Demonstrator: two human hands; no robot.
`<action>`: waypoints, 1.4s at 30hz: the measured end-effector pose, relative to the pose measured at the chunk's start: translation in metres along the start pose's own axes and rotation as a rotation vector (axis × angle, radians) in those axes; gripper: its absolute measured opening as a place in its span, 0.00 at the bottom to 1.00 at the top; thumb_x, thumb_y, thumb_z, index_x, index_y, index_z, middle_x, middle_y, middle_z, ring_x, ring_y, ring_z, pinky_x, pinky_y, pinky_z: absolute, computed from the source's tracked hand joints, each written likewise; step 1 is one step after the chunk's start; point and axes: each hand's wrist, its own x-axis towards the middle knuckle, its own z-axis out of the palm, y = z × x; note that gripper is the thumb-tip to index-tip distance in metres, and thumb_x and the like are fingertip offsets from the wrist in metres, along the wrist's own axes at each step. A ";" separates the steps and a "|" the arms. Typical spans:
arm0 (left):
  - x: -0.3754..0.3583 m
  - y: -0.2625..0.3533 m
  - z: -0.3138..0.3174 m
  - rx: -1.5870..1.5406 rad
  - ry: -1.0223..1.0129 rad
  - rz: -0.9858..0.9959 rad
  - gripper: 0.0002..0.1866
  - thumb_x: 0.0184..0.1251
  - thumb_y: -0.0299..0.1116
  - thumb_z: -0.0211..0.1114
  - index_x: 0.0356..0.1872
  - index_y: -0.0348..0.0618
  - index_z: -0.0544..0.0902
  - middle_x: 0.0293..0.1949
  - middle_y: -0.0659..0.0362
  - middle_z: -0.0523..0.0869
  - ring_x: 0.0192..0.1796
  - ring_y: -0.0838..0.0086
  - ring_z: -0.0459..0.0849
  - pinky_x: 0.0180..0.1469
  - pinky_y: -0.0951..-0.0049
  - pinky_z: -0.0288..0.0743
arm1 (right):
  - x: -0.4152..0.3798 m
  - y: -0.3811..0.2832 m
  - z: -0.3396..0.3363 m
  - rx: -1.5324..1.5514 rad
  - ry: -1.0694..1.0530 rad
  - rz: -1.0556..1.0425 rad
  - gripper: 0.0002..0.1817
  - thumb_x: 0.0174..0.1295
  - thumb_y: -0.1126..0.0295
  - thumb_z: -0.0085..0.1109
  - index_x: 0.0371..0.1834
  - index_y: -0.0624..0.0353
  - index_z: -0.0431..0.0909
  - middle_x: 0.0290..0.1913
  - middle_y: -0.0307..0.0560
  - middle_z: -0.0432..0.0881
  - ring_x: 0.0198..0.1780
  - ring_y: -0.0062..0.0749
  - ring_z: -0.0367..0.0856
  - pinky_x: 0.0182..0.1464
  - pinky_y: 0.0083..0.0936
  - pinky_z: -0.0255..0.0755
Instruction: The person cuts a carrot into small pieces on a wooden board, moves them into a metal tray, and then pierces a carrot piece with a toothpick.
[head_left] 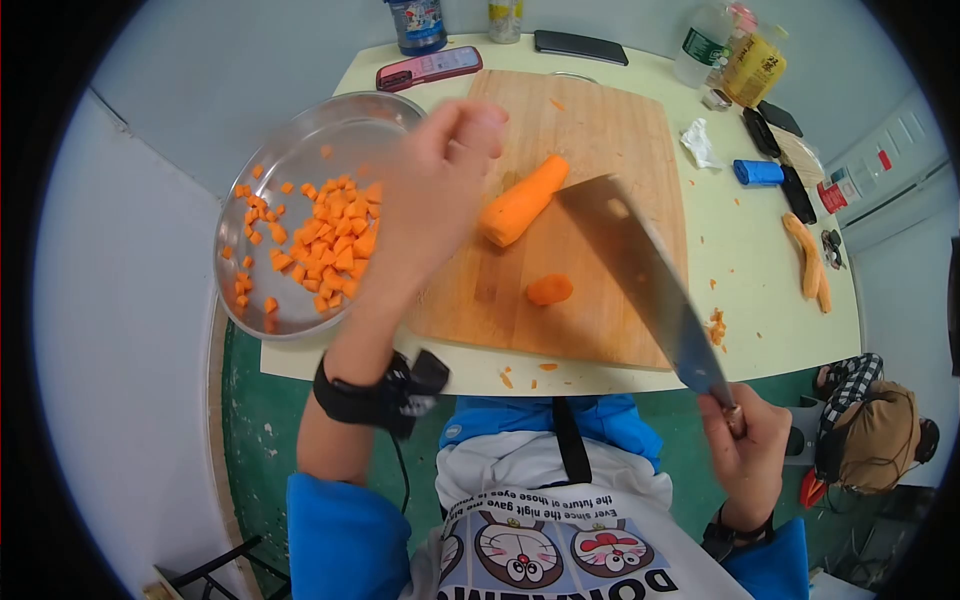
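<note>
My right hand (748, 440) is closed round the handle of a cleaver (640, 275), its broad blade slanting up and left over the right part of the wooden cutting board (610, 120). Left of the blade lies a peeled carrot (524, 202) with a cut end. A separate carrot slice (550, 290) rests nearer the board's front. My left hand (440, 180) is raised between the board and a round metal tray (235, 295). Motion blurs it, and whether its fingers hold anything is not clear. Diced carrot pieces (325, 240) are heaped in the tray, partly behind my left forearm.
A red-cased phone (430, 68) and a dark phone (580, 47) lie at the back. Bottles (755, 68) stand at the back right. Along the right side are a crumpled tissue (699, 143), a blue object (758, 172) and carrot-coloured pieces (808, 262). Scraps dot the table.
</note>
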 end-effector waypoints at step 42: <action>-0.023 0.022 0.024 -0.176 -0.203 0.162 0.21 0.70 0.38 0.44 0.26 0.32 0.77 0.24 0.57 0.78 0.25 0.78 0.75 0.31 0.80 0.66 | -0.003 -0.008 0.011 -0.041 -0.118 -0.047 0.12 0.48 0.77 0.62 0.38 0.63 0.76 0.21 0.48 0.76 0.19 0.38 0.76 0.21 0.27 0.69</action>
